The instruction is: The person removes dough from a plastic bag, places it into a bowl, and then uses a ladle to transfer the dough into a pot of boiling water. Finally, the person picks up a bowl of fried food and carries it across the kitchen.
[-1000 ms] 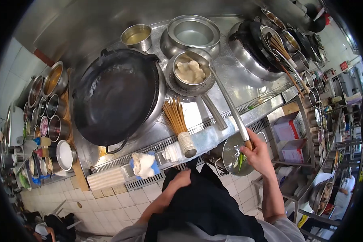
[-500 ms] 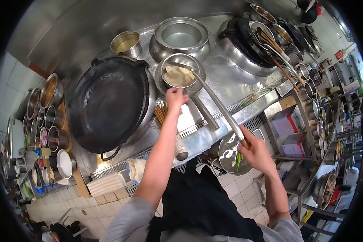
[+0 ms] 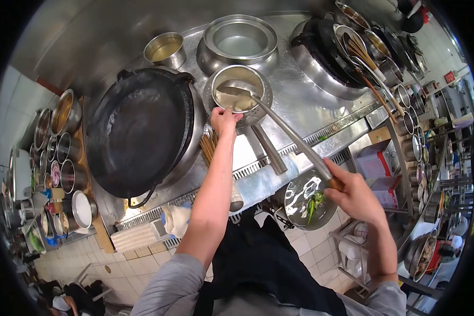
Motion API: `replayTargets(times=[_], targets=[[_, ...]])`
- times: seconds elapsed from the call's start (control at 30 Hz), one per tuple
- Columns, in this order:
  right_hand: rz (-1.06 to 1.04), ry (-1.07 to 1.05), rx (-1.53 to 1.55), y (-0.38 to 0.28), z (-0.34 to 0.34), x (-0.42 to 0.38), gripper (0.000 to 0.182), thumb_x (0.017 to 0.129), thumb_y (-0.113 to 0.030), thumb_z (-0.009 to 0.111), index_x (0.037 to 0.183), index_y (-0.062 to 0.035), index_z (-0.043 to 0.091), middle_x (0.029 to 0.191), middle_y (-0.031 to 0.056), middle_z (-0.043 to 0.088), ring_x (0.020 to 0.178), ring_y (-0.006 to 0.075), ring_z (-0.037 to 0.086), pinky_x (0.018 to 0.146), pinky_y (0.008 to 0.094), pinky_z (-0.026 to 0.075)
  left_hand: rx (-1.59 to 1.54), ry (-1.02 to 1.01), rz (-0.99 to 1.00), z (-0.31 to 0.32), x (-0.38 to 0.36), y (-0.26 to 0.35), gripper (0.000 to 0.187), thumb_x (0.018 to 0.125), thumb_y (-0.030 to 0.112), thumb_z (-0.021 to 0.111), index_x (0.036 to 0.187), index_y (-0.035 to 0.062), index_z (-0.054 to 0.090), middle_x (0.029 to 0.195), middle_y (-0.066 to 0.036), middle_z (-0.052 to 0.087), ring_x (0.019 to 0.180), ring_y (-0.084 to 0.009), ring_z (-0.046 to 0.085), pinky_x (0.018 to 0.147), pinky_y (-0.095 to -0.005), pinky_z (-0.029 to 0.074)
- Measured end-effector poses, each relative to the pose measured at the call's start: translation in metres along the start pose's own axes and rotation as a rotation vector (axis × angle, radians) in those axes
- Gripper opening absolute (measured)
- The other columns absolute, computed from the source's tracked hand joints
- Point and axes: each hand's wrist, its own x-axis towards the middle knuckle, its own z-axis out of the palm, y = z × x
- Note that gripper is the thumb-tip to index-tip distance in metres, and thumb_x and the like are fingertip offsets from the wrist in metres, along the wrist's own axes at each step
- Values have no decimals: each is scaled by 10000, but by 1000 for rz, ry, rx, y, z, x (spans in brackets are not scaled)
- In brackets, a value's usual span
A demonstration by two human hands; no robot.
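My right hand (image 3: 355, 192) is closed around the wooden end of a long-handled ladle (image 3: 295, 137). The ladle's bowl dips into a round metal pot (image 3: 258, 79), among pale pieces of food (image 3: 241, 102) in light liquid. At the pot's near rim, the fingers of my left hand (image 3: 225, 120) are pinched on the edge. That pot sits in a perforated strainer (image 3: 268, 97), whose thick metal handle (image 3: 268, 149) points toward me. Left of my forearm stands a large black wok (image 3: 142, 131), and a bamboo brush (image 3: 209, 146) lies partly hidden behind the arm.
Behind the pot are a wide steel pot (image 3: 239, 45) and a small pot of yellowish liquid (image 3: 165, 50). A blackened wok (image 3: 324, 58) holds tools at right. Below my right hand is a pan with green vegetables (image 3: 315, 203). A blue cloth (image 3: 266, 184) covers the counter edge.
The ladle's bowl has gone deeper into the pot and turned, covering some food. My right hand has shifted slightly right. The left fingers have moved a little left along the rim.
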Motion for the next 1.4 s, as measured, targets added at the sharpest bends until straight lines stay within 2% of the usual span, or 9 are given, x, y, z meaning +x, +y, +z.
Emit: replayTargets(times=[0.23, 0.47, 0.63, 0.73, 0.9, 1.13, 1.27, 1.3, 1.4], targets=[[-9, -116, -275, -21, -28, 26, 577, 795, -52, 614, 1338, 17, 432, 752, 200, 618, 702, 352, 616, 654, 407, 467, 98, -4, 28, 2, -6, 4, 137, 844, -20, 578, 803, -1, 449, 762, -136, 565, 566, -270, 657, 484, -328, 580], [-63, -12, -110, 0, 2, 44, 567, 799, -35, 627, 1325, 49, 433, 725, 226, 580, 664, 366, 578, 664, 374, 472, 201, -21, 63, -3, 1, 10, 120, 813, -11, 562, 757, -2, 456, 670, -125, 564, 521, -245, 642, 454, -320, 547], [2, -107, -2, -17, -41, 29, 631, 803, -13, 623, 1379, 57, 374, 628, 80, 423, 612, 123, 477, 617, 310, 448, 259, -56, 77, -10, 6, 21, 121, 815, 13, 561, 748, 4, 461, 644, -141, 589, 498, -234, 631, 436, -306, 523], [41, -215, 32, -11, -48, 49, 604, 806, -31, 627, 1361, 51, 402, 628, 91, 458, 601, 151, 475, 621, 297, 447, 263, -63, 93, -9, 11, 17, 124, 815, 5, 566, 743, -1, 465, 633, -152, 602, 499, -231, 640, 432, -306, 524], [-114, 24, -383, 2, -8, 61, 565, 787, -73, 626, 1325, -13, 463, 845, 209, 666, 808, 392, 640, 725, 478, 496, 303, -41, 103, -11, 17, 14, 116, 807, 0, 580, 731, -15, 495, 627, -143, 614, 504, -218, 652, 433, -308, 528], [-85, 73, -497, 3, -4, 58, 596, 797, -71, 622, 1362, -27, 436, 809, 207, 670, 744, 389, 645, 710, 456, 514, 318, -25, 100, -10, 16, 20, 113, 798, 1, 581, 737, -11, 486, 643, -140, 618, 502, -219, 650, 438, -309, 521], [-105, -21, -87, 9, 3, 61, 631, 798, -36, 619, 1384, 25, 391, 748, 190, 628, 642, 314, 639, 649, 401, 502, 331, -9, 72, -11, 19, 16, 114, 802, 3, 578, 745, -8, 481, 660, -131, 612, 522, -232, 665, 460, -312, 518], [-40, -76, 21, 11, -2, 60, 634, 816, -26, 613, 1403, 16, 377, 672, 91, 556, 519, 175, 556, 525, 324, 467, 313, -20, 66, -13, 20, 16, 106, 804, -3, 574, 758, -2, 478, 675, -132, 605, 516, -229, 651, 460, -306, 519], [255, -211, 341, -22, -27, 46, 618, 842, -19, 604, 1415, 1, 374, 629, 7, 474, 447, 75, 454, 415, 250, 386, 264, -50, 52, -12, 21, 15, 99, 809, -16, 565, 783, 10, 474, 703, -133, 586, 508, -222, 623, 464, -295, 527]])
